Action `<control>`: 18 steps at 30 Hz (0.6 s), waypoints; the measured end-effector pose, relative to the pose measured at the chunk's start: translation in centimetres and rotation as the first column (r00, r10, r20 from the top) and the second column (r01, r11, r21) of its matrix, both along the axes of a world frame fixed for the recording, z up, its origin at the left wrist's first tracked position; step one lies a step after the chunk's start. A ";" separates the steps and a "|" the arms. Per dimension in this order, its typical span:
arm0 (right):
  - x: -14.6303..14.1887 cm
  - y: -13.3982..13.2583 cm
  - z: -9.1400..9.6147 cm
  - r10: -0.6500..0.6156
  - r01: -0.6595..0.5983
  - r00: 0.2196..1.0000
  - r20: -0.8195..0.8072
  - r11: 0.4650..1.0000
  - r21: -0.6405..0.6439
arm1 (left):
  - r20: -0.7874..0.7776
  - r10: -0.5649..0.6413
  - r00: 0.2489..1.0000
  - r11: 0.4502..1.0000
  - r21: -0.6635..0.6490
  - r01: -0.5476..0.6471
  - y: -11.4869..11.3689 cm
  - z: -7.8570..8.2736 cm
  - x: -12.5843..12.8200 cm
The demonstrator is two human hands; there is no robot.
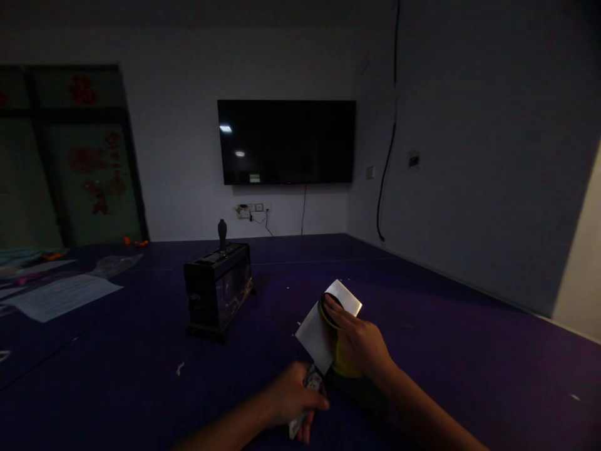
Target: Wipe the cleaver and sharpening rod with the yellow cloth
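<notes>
My right hand (359,335) is closed around a yellow-and-black tool (346,357) with a rounded black end, its fingers stretched over the top. I cannot tell the tool's kind. Beneath that rounded end is a white rectangular sheet (312,332), tilted, its far right corner brightly lit. My left hand (293,398), lower and to the left, grips a crumpled grey-white piece (313,378) at the sheet's near corner. The piece's lower end shows below the fingers. Left of both hands, a black box (218,288) with an upright dark handle (222,237) stands on the dark blue surface.
Printed paper (63,296) and clear plastic (115,265) lie at the left. White scraps (179,368) dot the blue surface (141,388). A television (287,143) hangs on the far wall above sockets (253,208). A black cable (387,169) runs down the right wall. The room is dim.
</notes>
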State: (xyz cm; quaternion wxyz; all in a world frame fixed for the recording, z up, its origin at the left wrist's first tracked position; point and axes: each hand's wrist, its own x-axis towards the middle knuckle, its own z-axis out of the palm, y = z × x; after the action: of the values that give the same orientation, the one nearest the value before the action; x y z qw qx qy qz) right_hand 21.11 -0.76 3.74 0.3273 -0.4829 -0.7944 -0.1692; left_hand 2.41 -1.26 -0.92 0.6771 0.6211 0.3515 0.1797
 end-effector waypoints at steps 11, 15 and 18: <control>-1.3 -0.7 -0.1 0.164 -0.159 0.977 0.132 0.986 -0.052 | -0.035 0.039 0.999 0.999 0.018 -0.038 -0.3 0.7 0.4; -1.1 -0.7 0.1 0.084 -0.081 0.987 0.140 0.996 -0.028 | -0.021 0.010 1.000 1.000 0.013 -0.009 -0.3 0.5 0.3; -0.6 -0.4 0.2 -0.006 0.006 0.994 0.112 1.000 0.002 | -0.012 -0.007 1.000 1.000 0.002 0.007 -0.1 0.3 0.1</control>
State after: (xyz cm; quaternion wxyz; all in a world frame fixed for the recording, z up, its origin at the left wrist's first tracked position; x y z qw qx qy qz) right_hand 20.49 -1.17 3.97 0.2818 -0.4747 -0.8100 -0.1976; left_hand 2.49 -1.37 -0.63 0.6749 0.6241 0.3533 0.1739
